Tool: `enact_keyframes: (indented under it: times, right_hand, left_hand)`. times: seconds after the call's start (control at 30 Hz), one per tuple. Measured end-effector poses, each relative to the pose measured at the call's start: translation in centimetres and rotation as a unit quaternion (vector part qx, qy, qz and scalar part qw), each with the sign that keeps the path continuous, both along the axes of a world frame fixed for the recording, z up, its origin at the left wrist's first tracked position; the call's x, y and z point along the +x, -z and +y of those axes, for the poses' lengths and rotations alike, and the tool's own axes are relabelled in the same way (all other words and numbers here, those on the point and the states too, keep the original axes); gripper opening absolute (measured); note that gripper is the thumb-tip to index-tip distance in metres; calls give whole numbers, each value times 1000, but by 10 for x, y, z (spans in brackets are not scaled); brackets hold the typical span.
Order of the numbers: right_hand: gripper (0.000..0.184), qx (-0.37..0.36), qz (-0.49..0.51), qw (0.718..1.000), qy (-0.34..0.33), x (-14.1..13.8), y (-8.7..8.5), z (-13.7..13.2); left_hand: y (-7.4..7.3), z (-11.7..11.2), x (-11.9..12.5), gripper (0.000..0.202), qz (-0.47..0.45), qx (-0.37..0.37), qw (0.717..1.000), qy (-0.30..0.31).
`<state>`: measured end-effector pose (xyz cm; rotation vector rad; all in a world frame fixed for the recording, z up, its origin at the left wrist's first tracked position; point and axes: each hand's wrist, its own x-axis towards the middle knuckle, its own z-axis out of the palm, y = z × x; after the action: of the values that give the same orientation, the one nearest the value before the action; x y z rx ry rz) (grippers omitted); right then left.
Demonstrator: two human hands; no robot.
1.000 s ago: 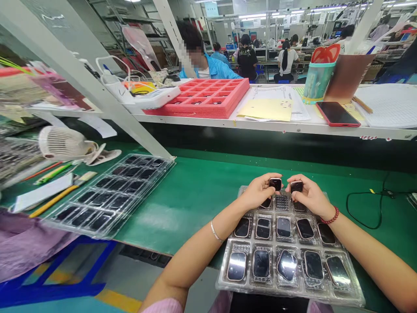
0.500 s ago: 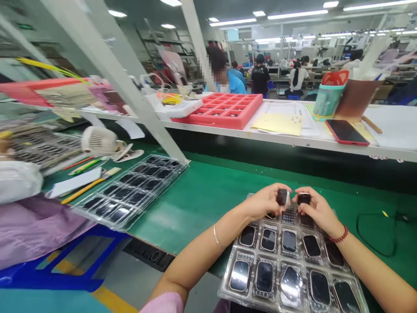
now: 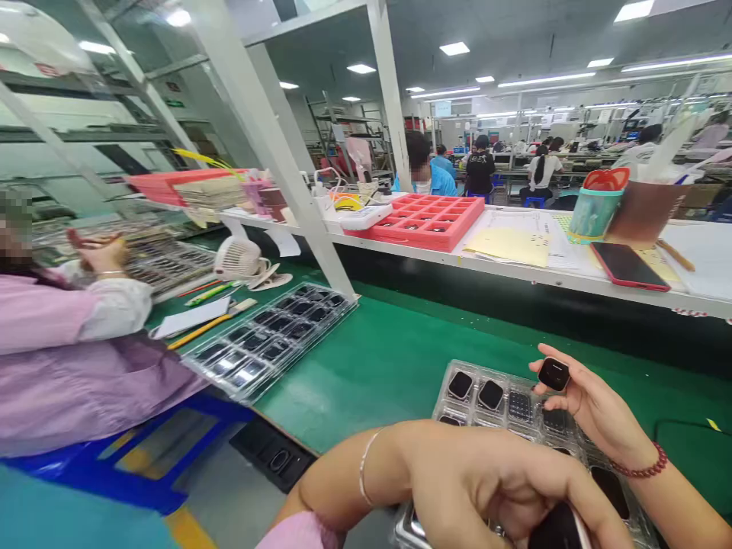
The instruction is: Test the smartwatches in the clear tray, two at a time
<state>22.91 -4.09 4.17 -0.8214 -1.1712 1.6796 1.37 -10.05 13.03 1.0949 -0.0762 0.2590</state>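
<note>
one smartwatch body (image 3: 554, 374), at four o'clock, is narrowly pinched by the right hand (image 3: 600, 412); a second smartwatch body (image 3: 556, 530), near five, sits in the left hand (image 3: 486, 473), fingers curled. past the clear blister tray (image 3: 444, 396), green benchtop (image 3: 366, 366) stretches toward nine.

The green bench (image 3: 394, 335) carries plastic trays (image 3: 476, 390) and a fan (image 3: 237, 261).

Lit rectangular white ceiling panel (image 3: 634, 11) upper right, grey metal shelving (image 3: 332, 120) upper centre, blue plastic stool (image 3: 209, 414) lower left, yellow-marked grey floor (image 3: 220, 480).
</note>
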Motion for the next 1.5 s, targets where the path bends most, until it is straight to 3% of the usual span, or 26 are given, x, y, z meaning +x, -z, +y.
enact_keyframes:
  times: [0.07, 0.13, 0.2, 0.27, 0.37, 0.43, 0.63, 0.73, 0.8, 0.97, 1.17, 1.37, 1.43, 1.5]
  right_hand:
    - [33, 4, 38, 999, -6, -1, -26, -21]
    - [32, 20, 73, 997, -27, -3, -48, -47]
    - [37, 17, 94, 993, -65, -6, -63, -72]
    - [40, -8, 116, 987, -114, -8, -70, -91]
    - [40, -35, 125, 981, -141, -8, -73, -105]
    - [40, -20, 128, 982, -140, -7, -74, -109]
    - [42, -25, 139, 982, -127, -11, -73, -110]
    - [38, -15, 127, 988, -91, -12, -64, -88]
    - [33, 10, 62, 998, -28, -9, -55, -65]
    - [37, 28, -73, 997, 24, 0, -31, -16]
    - [37, 78, -130, 988, -3, 5, -18, -10]
    - [24, 92, -145, 985, 10, -1, -16, -5]
    - [32, 79, -122, 989, -8, 0, -24, -11]
    - [51, 58, -74, 995, -41, 9, -36, -26]
  left_hand:
    - [2, 8, -1, 51, -7, -4, 998, -64]
    - [10, 25, 2, 49, -3, 1, 983, -186]
    - [26, 45, 8, 52, 38, 6, 953, -300]
    - [46, 63, 17, 54, 104, 7, 928, -357]
    - [72, 77, 27, 54, 175, 5, 918, -357]
    - [82, 79, 29, 54, 194, 9, 917, -349]
    - [82, 75, 30, 43, 219, 47, 905, -361]
    - [79, 74, 30, 32, 219, 66, 885, -405]
    - [78, 73, 28, 30, 203, 77, 868, -446]
    - [77, 71, 22, 43, 190, 101, 836, -505]
    - [79, 68, 19, 48, 170, 96, 846, -497]
    - [77, 69, 20, 26, 168, 91, 854, -485]
    - [69, 66, 16, 32, 160, 75, 868, -465]
    - [54, 56, 3, 50, 133, 39, 902, -410]
